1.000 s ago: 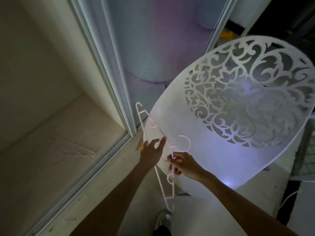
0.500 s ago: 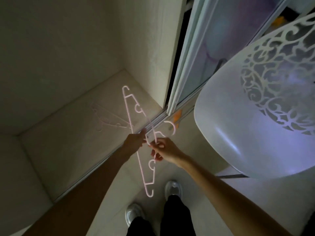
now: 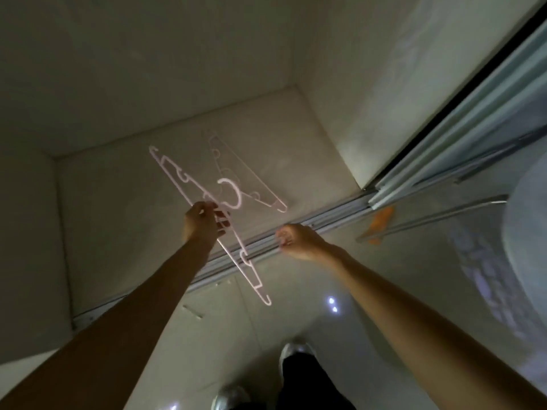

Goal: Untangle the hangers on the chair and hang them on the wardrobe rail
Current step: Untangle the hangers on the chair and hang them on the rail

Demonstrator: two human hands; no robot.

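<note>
Wardrobe floor point(image 3: 124, 226): pale, dim, second hanger point(image 3: 251, 179) lying flat on it.
Left hand point(image 3: 201, 221): pinching pink hanger point(image 3: 189, 190) mid-bar, over the sliding track point(image 3: 334, 214).
Right hand point(image 3: 297, 241): curled, holding nothing, just beside.

Pale pink hanger point(image 3: 189, 187); orange scrap point(image 3: 381, 224); white chair point(image 3: 527, 232)

We see our left hand point(image 3: 204, 220) out over the wardrobe floor point(image 3: 124, 232), with the held hanger point(image 3: 207, 214) running from upper left of it down to the lower right, across the sliding track point(image 3: 296, 232). A second hanger point(image 3: 245, 176) lies on the wardrobe floor behind it. Our right hand point(image 3: 299, 241) sits right of the held hanger, above the track. The chair point(image 3: 527, 247) stands at far right, outside the wardrobe.
</note>
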